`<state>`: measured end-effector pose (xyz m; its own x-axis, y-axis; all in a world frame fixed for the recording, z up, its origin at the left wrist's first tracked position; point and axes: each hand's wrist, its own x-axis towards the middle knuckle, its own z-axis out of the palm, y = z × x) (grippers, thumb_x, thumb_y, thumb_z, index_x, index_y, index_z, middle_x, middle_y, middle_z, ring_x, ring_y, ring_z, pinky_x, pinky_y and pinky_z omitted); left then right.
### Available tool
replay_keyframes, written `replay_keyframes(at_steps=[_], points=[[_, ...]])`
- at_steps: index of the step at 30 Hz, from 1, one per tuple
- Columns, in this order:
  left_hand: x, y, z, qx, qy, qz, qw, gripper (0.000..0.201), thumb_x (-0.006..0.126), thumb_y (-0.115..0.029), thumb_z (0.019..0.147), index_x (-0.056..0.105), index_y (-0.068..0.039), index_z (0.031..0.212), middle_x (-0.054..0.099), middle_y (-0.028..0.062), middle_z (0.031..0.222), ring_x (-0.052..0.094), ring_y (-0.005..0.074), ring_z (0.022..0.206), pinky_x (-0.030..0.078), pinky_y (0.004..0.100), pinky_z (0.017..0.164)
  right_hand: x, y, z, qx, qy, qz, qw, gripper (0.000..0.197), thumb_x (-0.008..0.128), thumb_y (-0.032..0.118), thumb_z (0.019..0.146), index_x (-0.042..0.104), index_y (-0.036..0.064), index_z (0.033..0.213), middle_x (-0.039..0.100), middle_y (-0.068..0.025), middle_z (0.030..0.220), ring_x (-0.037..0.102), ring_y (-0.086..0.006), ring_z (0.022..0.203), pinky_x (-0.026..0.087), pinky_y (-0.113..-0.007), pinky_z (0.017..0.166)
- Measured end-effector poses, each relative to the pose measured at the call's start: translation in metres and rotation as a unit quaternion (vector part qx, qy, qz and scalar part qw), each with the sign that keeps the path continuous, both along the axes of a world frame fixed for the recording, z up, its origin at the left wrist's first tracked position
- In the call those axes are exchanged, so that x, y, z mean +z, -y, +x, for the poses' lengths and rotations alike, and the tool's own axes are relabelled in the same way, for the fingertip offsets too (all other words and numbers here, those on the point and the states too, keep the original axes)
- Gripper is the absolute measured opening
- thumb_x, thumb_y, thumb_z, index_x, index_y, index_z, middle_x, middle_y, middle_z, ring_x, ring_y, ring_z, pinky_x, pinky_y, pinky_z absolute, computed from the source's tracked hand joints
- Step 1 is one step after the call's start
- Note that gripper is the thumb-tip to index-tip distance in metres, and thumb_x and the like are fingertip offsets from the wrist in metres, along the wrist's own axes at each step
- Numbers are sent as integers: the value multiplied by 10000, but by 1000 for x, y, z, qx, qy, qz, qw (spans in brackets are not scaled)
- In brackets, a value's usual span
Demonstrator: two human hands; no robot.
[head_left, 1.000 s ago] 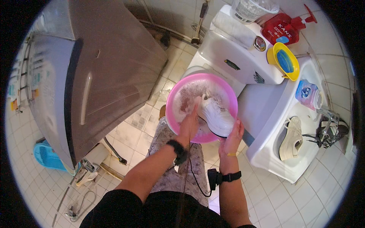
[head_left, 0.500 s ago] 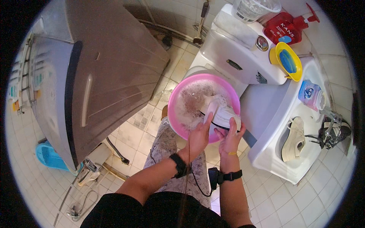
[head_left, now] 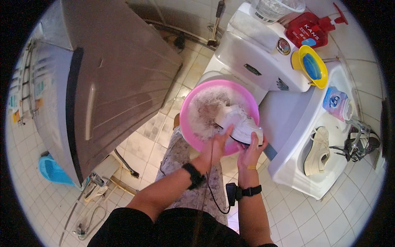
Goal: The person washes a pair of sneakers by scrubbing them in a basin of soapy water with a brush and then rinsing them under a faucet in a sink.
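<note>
A white shoe point(head_left: 246, 131) with a dark line along its sole is tilted over the right side of a pink basin point(head_left: 186, 136), which holds foamy brownish water point(head_left: 207, 109). My right hand point(head_left: 251, 150) grips the shoe's right end, fingers curled round it. On the near side, my left hand point(head_left: 218, 142) holds the shoe by its edge; part of its fingers are hidden behind the shoe. The shoe's far left end lies against the foam.
To the right, a white sink point(head_left: 296, 173) holds a cream shoe point(head_left: 317, 151) and a dark shoe point(head_left: 362, 143) by the tap. A red pump bottle point(head_left: 306, 31) and a yellow dish point(head_left: 295, 61) stand on the toilet tank point(head_left: 263, 47). A large brown panel point(head_left: 123, 90) rises at left.
The shoe has turned a little in my hands, showing more of its white upper. My left hand has shifted slightly along its near edge; the right keeps hold.
</note>
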<state>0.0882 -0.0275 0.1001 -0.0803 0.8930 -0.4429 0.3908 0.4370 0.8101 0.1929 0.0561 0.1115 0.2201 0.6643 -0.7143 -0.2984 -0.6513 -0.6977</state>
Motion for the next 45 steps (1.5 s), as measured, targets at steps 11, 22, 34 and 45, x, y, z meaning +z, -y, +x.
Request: replay_keyframes(at_steps=[11, 22, 34, 45], points=[[-112, -18, -26, 79, -131, -47, 987, 602, 467, -5, 927, 367, -143, 1504, 653, 280, 953, 655, 414, 787, 520, 468, 727, -8, 11, 2, 10, 15, 32, 999, 558, 677, 170, 921, 322, 171, 1351, 492, -82, 1307, 541, -248, 1147, 539, -420, 807], [-110, -37, -61, 77, -72, -123, 987, 496, 457, -72, 993, 401, -158, 1478, 664, 274, 1051, 684, 394, 903, 539, 443, 813, -10, 27, 9, 74, -7, 53, 996, 621, 669, 28, 824, 346, 141, 1342, 456, -98, 1316, 509, -253, 1187, 525, -391, 899], [-43, -49, -114, -222, -292, -93, 926, 298, 502, -238, 951, 658, -141, 1186, 699, 185, 866, 686, 357, 814, 525, 489, 706, -22, 12, 53, 198, 36, 150, 968, 684, 544, -91, 606, 470, 91, 1261, 416, -105, 1402, 412, -273, 1295, 300, -400, 1131], [-70, -42, -107, -96, 160, -41, 982, 440, 616, -218, 927, 567, -179, 1363, 706, 104, 985, 687, 242, 894, 537, 403, 759, -25, 6, 47, 177, 64, 162, 969, 646, 518, -68, 608, 501, 83, 1236, 440, -125, 1418, 433, -299, 1302, 322, -406, 1121]])
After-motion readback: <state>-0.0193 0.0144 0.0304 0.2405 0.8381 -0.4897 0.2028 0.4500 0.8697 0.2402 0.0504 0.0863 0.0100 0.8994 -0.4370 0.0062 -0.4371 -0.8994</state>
